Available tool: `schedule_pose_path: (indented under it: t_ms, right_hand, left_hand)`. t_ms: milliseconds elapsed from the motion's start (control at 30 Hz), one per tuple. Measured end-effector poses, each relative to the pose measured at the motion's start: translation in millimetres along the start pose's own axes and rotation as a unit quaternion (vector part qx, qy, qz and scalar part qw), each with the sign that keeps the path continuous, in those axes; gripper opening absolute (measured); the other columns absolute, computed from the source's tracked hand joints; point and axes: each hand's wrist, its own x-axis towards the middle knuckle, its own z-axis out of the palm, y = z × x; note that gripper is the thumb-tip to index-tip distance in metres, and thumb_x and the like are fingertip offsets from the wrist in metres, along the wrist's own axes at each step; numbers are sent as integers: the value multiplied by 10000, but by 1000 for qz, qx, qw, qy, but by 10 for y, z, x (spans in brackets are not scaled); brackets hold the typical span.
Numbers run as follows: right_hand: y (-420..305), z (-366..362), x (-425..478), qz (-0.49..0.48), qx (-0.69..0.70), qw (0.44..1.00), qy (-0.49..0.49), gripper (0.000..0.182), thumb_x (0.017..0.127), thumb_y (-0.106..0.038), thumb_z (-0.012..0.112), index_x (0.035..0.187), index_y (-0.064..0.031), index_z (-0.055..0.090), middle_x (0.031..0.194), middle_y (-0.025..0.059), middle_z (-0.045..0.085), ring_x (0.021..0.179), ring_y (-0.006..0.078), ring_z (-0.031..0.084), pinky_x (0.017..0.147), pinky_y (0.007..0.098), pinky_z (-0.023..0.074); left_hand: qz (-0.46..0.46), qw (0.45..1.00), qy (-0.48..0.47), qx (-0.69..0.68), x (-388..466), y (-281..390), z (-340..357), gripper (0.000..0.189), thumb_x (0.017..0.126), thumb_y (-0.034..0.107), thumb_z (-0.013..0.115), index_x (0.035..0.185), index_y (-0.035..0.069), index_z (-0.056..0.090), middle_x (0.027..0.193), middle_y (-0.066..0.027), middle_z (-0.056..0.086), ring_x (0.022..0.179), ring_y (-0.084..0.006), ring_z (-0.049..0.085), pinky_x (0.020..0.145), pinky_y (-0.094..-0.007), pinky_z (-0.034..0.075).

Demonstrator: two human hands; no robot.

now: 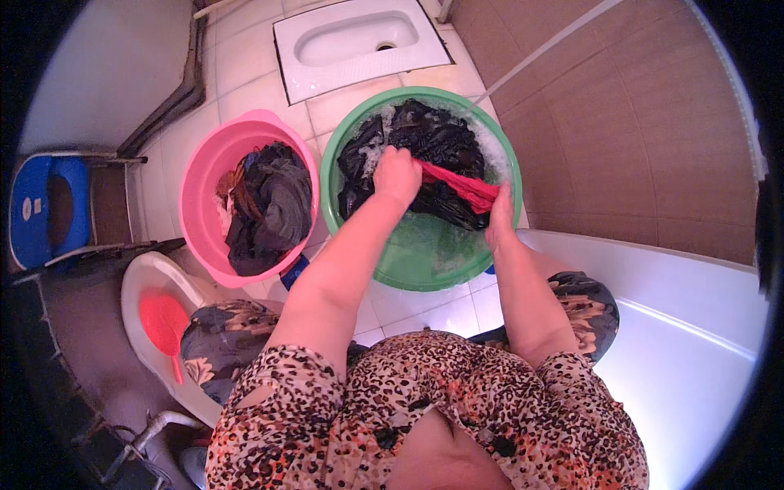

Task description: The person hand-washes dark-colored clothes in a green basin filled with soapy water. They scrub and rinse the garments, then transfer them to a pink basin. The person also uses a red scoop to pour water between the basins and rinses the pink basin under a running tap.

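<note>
My left hand [397, 174] is closed on one end of a red cloth [462, 185]. The other end is in my right hand [501, 211], near the right rim of a green plastic basin [422, 254]. Between the two hands the cloth is stretched out, slanting down to the right. Below it, wet black fabric [432, 138] lies bunched in sudsy water inside the basin. White foam [490, 147] gathers along the basin's right wall. My fingertips are partly hidden by the cloth and the hands themselves.
To the left stands a pink plastic tub [199, 214] with dark clothes [275, 202] in it. A squat toilet [355, 40] is set in the tiled floor behind. A bathtub [667, 343] lies at right. A red scoop [162, 321] rests in a white sink-like fixture [138, 275].
</note>
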Motion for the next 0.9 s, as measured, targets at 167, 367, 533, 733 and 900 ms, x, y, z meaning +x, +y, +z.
schedule_pose_path:
  t_ms: [167, 367, 533, 733, 900]
  right_hand:
    - [1218, -558, 365, -270, -508, 818, -4, 476, 904, -217, 470, 1319, 17, 473, 1328, 292, 455, 1111, 493, 521, 986, 529, 389]
    - [1108, -739, 360, -347, -591, 716, -132, 449, 880, -198, 531, 1312, -80, 509, 1335, 242, 449, 1121, 432, 529, 978, 505, 408]
    - [846, -526, 521, -342, -727, 586, -99, 468, 846, -270, 579, 1247, -31, 570, 1231, 212, 599, 1122, 356, 586, 1002, 433, 446]
    - [-86, -35, 462, -108, -827, 469, -291, 469, 926, -436, 482, 1145, -66, 669, 1194, 184, 632, 1119, 344, 602, 966, 432, 469]
    - [-1173, 646, -278, -203, -836, 423, -284, 593, 865, -615, 538, 1021, -72, 718, 1036, 171, 690, 1001, 328, 657, 870, 430, 510]
  left_hand:
    - [345, 935, -63, 58, -608, 231, 418, 403, 834, 330, 620, 1196, 159, 580, 1331, -133, 478, 1290, -360, 395, 954, -563, 411]
    - [296, 920, -252, 50, -545, -118, 879, 525, 874, 453, 551, 1345, 228, 504, 1496, -60, 367, 1405, -346, 280, 1054, -592, 312]
    - [242, 875, -418, 44, -64, 33, 840, 569, 883, 507, 467, 1353, 190, 521, 1441, -77, 455, 1349, -337, 388, 1067, -471, 375]
    - [232, 869, -405, 163, 35, 171, 658, 491, 787, 329, 701, 1187, 64, 597, 1278, -168, 569, 1197, -332, 537, 995, -431, 450]
    - [147, 914, -365, 99, 107, 138, 10, 1081, 609, 381, 867, 1442, 0, 294, 1424, -222, 422, 1333, -372, 387, 1118, -393, 329]
